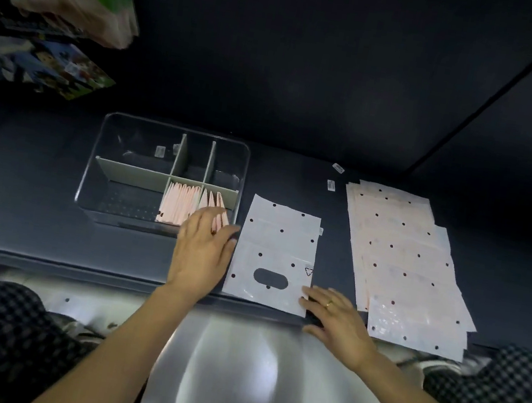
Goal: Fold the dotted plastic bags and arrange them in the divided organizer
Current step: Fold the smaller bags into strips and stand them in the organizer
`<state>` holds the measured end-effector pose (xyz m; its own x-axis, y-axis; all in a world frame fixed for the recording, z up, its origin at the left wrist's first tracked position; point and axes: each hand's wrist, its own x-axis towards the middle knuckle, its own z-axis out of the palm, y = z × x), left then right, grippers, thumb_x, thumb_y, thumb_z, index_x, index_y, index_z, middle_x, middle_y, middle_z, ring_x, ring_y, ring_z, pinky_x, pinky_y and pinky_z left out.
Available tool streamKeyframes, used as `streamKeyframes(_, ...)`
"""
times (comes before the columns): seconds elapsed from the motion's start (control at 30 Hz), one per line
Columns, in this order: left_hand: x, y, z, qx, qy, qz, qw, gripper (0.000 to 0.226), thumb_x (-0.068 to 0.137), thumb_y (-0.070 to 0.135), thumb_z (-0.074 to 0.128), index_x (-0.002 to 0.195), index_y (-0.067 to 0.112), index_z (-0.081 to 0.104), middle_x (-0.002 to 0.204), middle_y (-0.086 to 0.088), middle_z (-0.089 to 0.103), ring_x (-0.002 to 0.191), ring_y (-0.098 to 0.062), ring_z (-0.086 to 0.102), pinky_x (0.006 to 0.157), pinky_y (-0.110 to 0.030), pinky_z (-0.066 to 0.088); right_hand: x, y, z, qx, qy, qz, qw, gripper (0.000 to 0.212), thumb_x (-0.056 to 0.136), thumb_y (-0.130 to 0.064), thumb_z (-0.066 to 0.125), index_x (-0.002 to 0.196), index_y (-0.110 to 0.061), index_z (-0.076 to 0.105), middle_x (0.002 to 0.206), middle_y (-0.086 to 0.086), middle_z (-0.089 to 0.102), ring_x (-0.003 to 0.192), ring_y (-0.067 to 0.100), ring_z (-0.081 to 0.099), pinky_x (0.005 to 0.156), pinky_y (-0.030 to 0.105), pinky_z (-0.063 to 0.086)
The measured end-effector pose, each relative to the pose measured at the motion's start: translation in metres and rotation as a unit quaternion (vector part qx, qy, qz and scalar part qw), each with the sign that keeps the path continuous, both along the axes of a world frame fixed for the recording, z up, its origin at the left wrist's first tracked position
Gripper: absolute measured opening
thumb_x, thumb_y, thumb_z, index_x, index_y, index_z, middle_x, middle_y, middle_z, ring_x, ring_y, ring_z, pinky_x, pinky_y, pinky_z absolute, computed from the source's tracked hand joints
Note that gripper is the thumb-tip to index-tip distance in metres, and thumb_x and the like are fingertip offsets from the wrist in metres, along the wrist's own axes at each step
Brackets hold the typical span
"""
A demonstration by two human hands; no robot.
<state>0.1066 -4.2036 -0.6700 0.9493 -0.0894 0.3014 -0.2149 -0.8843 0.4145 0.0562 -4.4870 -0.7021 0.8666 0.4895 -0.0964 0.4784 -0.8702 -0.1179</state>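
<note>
One dotted plastic bag lies flat and unfolded on the dark shelf, its oval handle hole toward me. My left hand rests flat at the bag's left edge, fingers straight, partly covering the near right corner of the clear divided organizer. My right hand lies flat at the bag's near right corner, fingertips touching its edge. Several folded pink bags stand upright in the organizer's near right compartment. A spread stack of flat dotted bags lies to the right.
The organizer's other compartments hold no bags. Two small white labels lie behind the flat bag. Colourful packages and a plastic bag hang at the upper left. A shiny metal ledge runs below the shelf edge.
</note>
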Motion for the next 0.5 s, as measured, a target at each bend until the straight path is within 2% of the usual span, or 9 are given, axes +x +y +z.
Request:
streamKeyframes(0.07, -0.010, -0.012, -0.002, -0.032, -0.005, -0.073, 0.997, 0.019, 0.086, 0.013, 0.065, 0.104, 0.010, 0.069, 0.114, -0.011, 0.058, 0.107, -0.032, 0.055, 0.081, -0.040, 0.050, -0.006, 0.000, -0.003, 0.046, -0.055, 0.002, 0.997, 0.038, 0.053, -0.033, 0.091, 0.087, -0.025, 0.076, 0.107, -0.008, 0.070, 0.096, 0.016, 0.068, 0.087, 0.036, 0.052)
streamKeyframes(0.1, -0.016, -0.020, -0.004, -0.051, 0.050, -0.115, 0.991, 0.022, 0.088, 0.019, 0.064, 0.109, 0.013, 0.067, 0.116, -0.007, 0.058, 0.109, -0.028, 0.055, 0.078, -0.034, 0.050, -0.008, 0.001, -0.004, 0.068, -0.072, 0.000, 0.995, 0.029, 0.055, -0.032, 0.090, 0.079, -0.026, 0.075, 0.103, -0.010, 0.071, 0.092, 0.015, 0.068, 0.085, 0.030, 0.052)
streamKeyframes(0.17, -0.027, -0.032, -0.014, -0.038, 0.220, -0.189, 0.956, 0.045, 0.088, 0.039, 0.061, 0.130, 0.023, 0.053, 0.137, 0.003, 0.044, 0.130, -0.018, 0.038, 0.092, -0.028, 0.043, -0.012, 0.001, -0.006, 0.107, -0.072, -0.014, 0.992, 0.018, 0.059, -0.026, 0.088, 0.071, -0.027, 0.074, 0.098, -0.012, 0.072, 0.086, 0.014, 0.068, 0.079, 0.024, 0.049)
streamKeyframes(0.2, -0.032, -0.036, -0.021, 0.012, 0.279, -0.220, 0.935, 0.062, 0.085, 0.047, 0.061, 0.140, 0.026, 0.041, 0.147, 0.006, 0.032, 0.139, -0.015, 0.023, 0.103, -0.028, 0.035, -0.012, 0.000, -0.005, 0.120, -0.063, -0.023, 0.991, 0.016, 0.063, -0.022, 0.087, 0.071, -0.026, 0.074, 0.096, -0.013, 0.072, 0.086, 0.013, 0.067, 0.078, 0.024, 0.049)
streamKeyframes(0.27, -0.040, -0.036, -0.032, 0.095, 0.314, -0.251, 0.910, 0.084, 0.080, 0.053, 0.064, 0.148, 0.026, 0.023, 0.156, 0.009, 0.013, 0.144, -0.012, 0.007, 0.115, -0.029, 0.020, -0.011, -0.001, 0.000, 0.154, -0.019, -0.052, 0.987, 0.010, 0.075, -0.015, 0.078, 0.082, -0.020, 0.074, 0.096, -0.011, 0.071, 0.090, 0.012, 0.065, 0.081, 0.026, 0.050)
streamKeyframes(0.3, -0.043, -0.035, -0.034, 0.115, 0.306, -0.252, 0.911, 0.083, 0.082, 0.049, 0.064, 0.148, 0.027, 0.021, 0.156, 0.008, 0.013, 0.144, -0.013, 0.008, 0.116, -0.029, 0.017, -0.010, -0.003, 0.004, 0.179, 0.017, -0.077, 0.981, 0.007, 0.083, -0.015, 0.070, 0.089, -0.018, 0.072, 0.097, -0.010, 0.069, 0.093, 0.009, 0.063, 0.084, 0.025, 0.048)
streamKeyframes(0.37, -0.043, -0.036, -0.034, 0.106, 0.265, -0.227, 0.931, 0.063, 0.087, 0.034, 0.062, 0.143, 0.028, 0.034, 0.150, 0.006, 0.032, 0.138, -0.014, 0.027, 0.110, -0.029, 0.026, -0.004, -0.006, 0.015, 0.223, 0.107, -0.126, 0.961, 0.010, 0.094, -0.018, 0.056, 0.093, -0.020, 0.066, 0.092, -0.013, 0.066, 0.087, 0.005, 0.058, 0.081, 0.022, 0.046)
streamKeyframes(0.43, -0.036, -0.040, -0.027, 0.045, 0.218, -0.172, 0.960, 0.030, 0.091, 0.025, 0.055, 0.122, 0.027, 0.057, 0.122, 0.006, 0.061, 0.115, -0.019, 0.053, 0.088, -0.026, 0.038, 0.006, -0.009, 0.028, 0.267, 0.201, -0.163, 0.928, 0.016, 0.096, -0.020, 0.050, 0.084, -0.029, 0.054, 0.070, -0.019, 0.059, 0.066, 0.000, 0.050, 0.067, 0.016, 0.042)
streamKeyframes(0.5, -0.027, -0.046, -0.017, -0.012, 0.218, -0.122, 0.968, 0.016, 0.092, 0.024, 0.054, 0.105, 0.024, 0.064, 0.097, 0.003, 0.069, 0.092, -0.024, 0.061, 0.070, -0.029, 0.039, 0.022, -0.011, 0.038, 0.314, 0.257, -0.194, 0.893, 0.019, 0.096, -0.021, 0.051, 0.080, -0.030, 0.050, 0.060, -0.019, 0.054, 0.057, -0.002, 0.044, 0.060, 0.011, 0.036)
